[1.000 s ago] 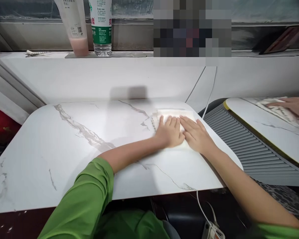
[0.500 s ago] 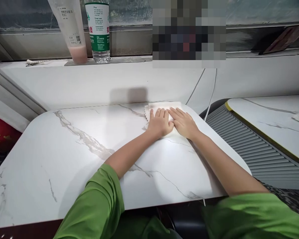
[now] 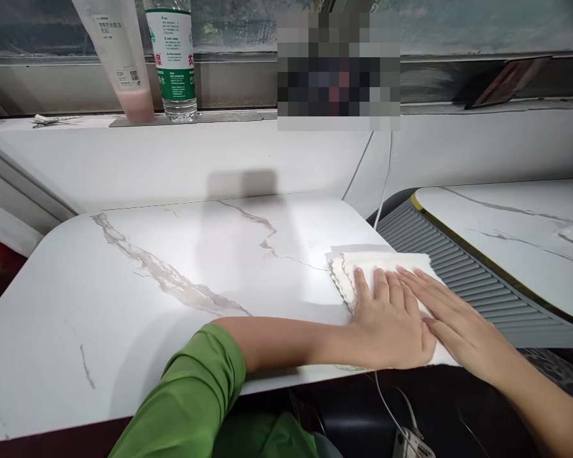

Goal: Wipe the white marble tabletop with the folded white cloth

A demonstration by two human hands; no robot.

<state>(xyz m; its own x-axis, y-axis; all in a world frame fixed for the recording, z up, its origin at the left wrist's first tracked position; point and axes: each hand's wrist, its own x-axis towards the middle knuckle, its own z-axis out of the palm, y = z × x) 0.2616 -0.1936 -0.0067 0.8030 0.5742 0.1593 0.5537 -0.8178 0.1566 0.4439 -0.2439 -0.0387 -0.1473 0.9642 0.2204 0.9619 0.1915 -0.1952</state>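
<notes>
A folded white cloth (image 3: 386,262) with a scalloped edge lies flat at the right end of the white marble-patterned table (image 3: 172,254). My left hand (image 3: 391,324) presses down on it, fingers stretched out and pointing away from me. Just to the right, my right hand (image 3: 458,324) also lies flat on the cloth, its fingers extended and slanting to the left. The two hands touch near the left thumb. Part of the cloth is hidden under them, and it reaches the table's right edge.
On the sill stand a tube with pink contents (image 3: 136,102) and a water bottle (image 3: 174,63). White cables (image 3: 384,178) hang behind the table. A second marble-patterned table (image 3: 516,222) with grey ribbed side is at the right. A white device (image 3: 413,445) sits below the front edge.
Both hands and the cloth have moved from the table's back edge toward me and to the right. The view has shifted slightly to the right.
</notes>
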